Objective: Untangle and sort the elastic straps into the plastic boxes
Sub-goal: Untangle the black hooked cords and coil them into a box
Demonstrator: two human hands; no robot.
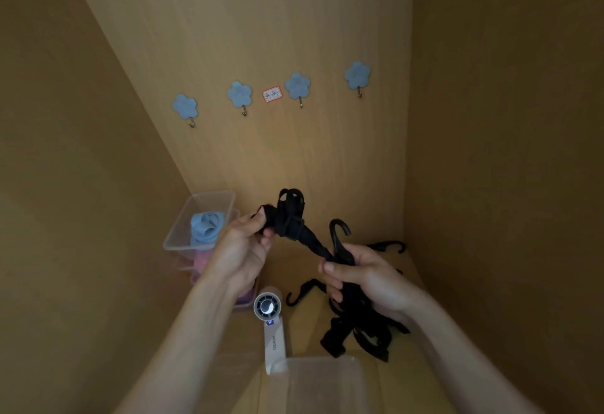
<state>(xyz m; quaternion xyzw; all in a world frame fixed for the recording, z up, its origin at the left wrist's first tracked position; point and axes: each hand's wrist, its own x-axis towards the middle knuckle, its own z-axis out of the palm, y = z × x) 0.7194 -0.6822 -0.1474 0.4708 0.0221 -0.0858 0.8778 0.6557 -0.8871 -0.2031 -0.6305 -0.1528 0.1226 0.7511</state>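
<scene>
Where the straps are: a tangle of black elastic straps [289, 221] is held up in the air, above and a little right of the white handheld fan [268, 307]; from its knotted bundle a twisted length runs down and to the right.
Left hand: the left hand [243, 248], above the fan and slightly left of it, pinches the knotted end between the thumb and curled fingers.
Right hand: the right hand [362, 278], right of the fan, has its fingers curled round the lower end of the twisted length.
Hooks: one black hook [340, 229] stands up above and right of the fan, over the right hand; a second hook [394, 245] shows farther right of the fan; a third hook [299, 294] curls just right of the fan's head.
Loose pile: more black strap, the loose pile [359, 338], bunches below and right of the fan, under the right hand.
Stacked boxes: clear stacked boxes [176, 234] stand left of the fan; the top one holds a blue strap [204, 227], a pink strap [202, 261] shows beneath it, and a purple strap [243, 297] lies lowest, just left of the fan.
Near box: a clear near box [320, 360] sits below the fan, at the end of its handle.
Fan: it lies on the wooden floor, round head towards the back wall, a small display lit on the handle.
Back wall: four blue flower hooks [239, 95] hang in a row far above the fan, with a red-edged label [272, 94] between the middle two.
</scene>
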